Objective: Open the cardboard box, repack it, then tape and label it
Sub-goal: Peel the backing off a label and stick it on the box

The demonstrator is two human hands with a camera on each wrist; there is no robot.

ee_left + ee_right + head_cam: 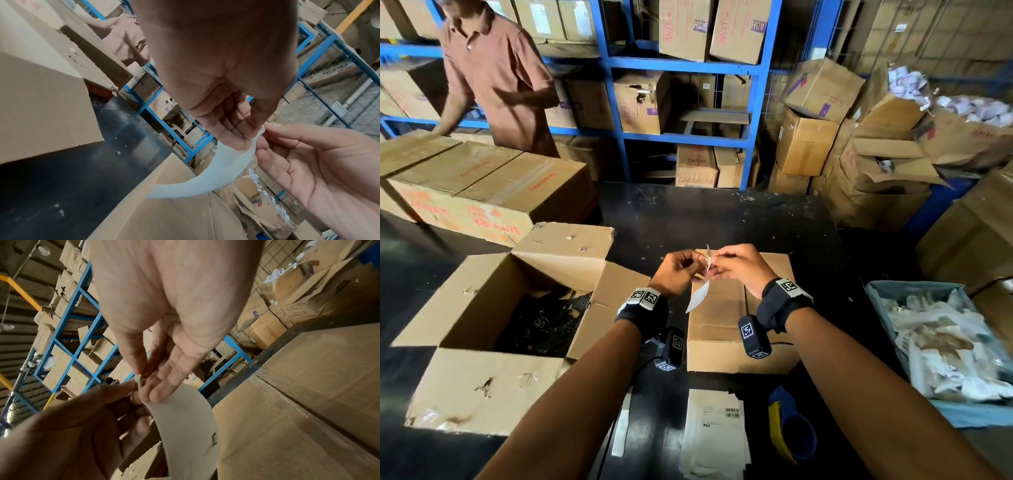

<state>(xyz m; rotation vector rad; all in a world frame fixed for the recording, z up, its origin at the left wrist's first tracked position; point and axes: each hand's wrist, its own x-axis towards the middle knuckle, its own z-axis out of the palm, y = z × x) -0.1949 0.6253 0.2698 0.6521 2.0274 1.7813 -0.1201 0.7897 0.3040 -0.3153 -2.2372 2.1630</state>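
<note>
A white paper label (700, 294) hangs curled between my two hands above a small closed cardboard box (726, 337) on the black table. My left hand (681, 270) pinches the label's top corner, and my right hand (732, 265) pinches the same corner from the other side. In the left wrist view the label (211, 175) curves down from my left hand (254, 131) fingertips. In the right wrist view my right hand (144, 379) holds the label (185, 426), which shows some black print. A large open cardboard box (493, 342) with dark contents stands to the left.
A sheet of labels (714, 431) and a blue and yellow tape dispenser (789, 425) lie near the table's front edge. A blue tray (883, 301) of plastic packets sits right. Large closed boxes (486, 192) and another person (496, 75) stand at the far left; blue shelving (688, 68) behind.
</note>
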